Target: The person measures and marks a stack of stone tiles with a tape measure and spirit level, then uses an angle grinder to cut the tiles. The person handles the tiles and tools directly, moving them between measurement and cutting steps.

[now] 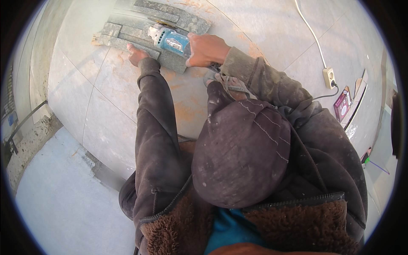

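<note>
My right hand is wrapped round the body of a blue angle grinder, whose pale head points left. The grinder's disc lies at the grey stone cladding panel, which is built of staggered strips. Pale dust blurs the panel's far left part. At the panel's near edge, my left hand grips the stone, with some of its fingers hidden. Beneath the panel's left end a bit of wood sticks out.
Large grey floor tiles carry orange dust. My sandalled foot is just below my right hand. At the right, a white extension socket holds a black plug, near a purple box. A rough concrete edge runs along the left.
</note>
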`<state>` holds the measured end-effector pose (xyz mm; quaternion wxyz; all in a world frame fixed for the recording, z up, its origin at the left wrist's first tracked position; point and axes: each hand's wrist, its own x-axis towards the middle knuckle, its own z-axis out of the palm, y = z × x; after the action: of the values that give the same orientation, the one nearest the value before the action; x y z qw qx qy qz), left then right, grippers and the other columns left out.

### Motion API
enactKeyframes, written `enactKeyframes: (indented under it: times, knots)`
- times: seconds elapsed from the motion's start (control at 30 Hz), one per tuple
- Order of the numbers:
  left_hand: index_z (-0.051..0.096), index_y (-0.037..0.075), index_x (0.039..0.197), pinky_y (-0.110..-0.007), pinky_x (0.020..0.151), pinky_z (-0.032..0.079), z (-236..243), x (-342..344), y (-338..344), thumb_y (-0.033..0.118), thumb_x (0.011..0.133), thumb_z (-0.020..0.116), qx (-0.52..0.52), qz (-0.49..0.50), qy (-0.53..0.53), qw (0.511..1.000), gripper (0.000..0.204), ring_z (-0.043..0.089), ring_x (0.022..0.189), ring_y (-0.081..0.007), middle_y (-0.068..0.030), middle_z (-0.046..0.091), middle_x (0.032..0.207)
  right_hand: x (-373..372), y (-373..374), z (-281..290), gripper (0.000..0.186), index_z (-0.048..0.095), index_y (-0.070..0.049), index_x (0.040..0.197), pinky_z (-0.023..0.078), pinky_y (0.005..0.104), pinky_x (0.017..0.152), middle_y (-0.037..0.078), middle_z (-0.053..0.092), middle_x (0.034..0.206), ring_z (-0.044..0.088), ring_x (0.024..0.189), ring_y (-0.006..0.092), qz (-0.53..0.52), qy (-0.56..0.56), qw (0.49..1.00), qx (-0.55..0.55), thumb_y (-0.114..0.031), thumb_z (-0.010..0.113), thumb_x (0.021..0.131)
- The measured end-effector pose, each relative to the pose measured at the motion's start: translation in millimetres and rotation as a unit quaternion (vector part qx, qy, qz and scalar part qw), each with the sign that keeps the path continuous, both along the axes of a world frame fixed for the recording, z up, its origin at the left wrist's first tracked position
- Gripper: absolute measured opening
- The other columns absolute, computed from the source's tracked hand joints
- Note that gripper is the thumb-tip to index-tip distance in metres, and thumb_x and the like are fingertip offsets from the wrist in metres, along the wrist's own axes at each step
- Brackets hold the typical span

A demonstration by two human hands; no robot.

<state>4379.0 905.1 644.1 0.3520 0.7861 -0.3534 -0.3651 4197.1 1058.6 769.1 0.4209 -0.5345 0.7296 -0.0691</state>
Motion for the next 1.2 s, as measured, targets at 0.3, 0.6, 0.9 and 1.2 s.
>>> enactKeyframes:
  times: [0.3,0.6,0.9,1.2]
  knots:
    - [0.057,-0.018,0.117,-0.048,0.086,0.054,6,-3,-1,0.059,0.099,0.047,0.011,-0.003,-0.002,1.0,0.079,0.066,0.101,-0.042,-0.0327,0.065,0.113,-2,1,1,0.06,0.056,0.003,0.117,0.056,0.0472,0.079,0.022,0.071,0.098,0.071,0.092,0.0392,0.003,-0.005,1.0,0.008,-0.033,0.073,0.072]
    - [0.058,-0.018,0.115,-0.049,0.085,0.053,-2,1,-3,0.06,0.099,0.047,0.006,-0.009,-0.011,1.0,0.08,0.066,0.099,-0.0428,-0.0333,0.065,0.11,-5,19,8,0.059,0.055,0.003,0.117,0.056,0.0486,0.079,0.023,0.071,0.097,0.07,0.092,0.0408,-0.005,-0.001,1.0,-0.001,-0.031,0.072,0.071]
    - [0.064,-0.019,0.106,-0.051,0.086,0.051,0,-2,0,0.068,0.094,0.047,-0.011,0.002,-0.024,1.0,0.09,0.066,0.098,-0.0427,-0.0325,0.068,0.106,-6,30,3,0.06,0.053,0.004,0.115,0.056,0.0497,0.075,0.023,0.071,0.09,0.069,0.085,0.0431,-0.005,0.002,1.0,-0.024,-0.03,0.072,0.07]
    - [0.062,-0.019,0.108,-0.051,0.086,0.051,1,-3,-1,0.065,0.097,0.045,0.015,-0.015,-0.038,0.999,0.086,0.066,0.098,-0.0442,-0.033,0.067,0.105,-12,41,-1,0.064,0.053,0.003,0.119,0.056,0.0483,0.074,0.02,0.071,0.087,0.07,0.084,0.0405,-0.007,0.007,1.0,-0.022,-0.032,0.074,0.069]
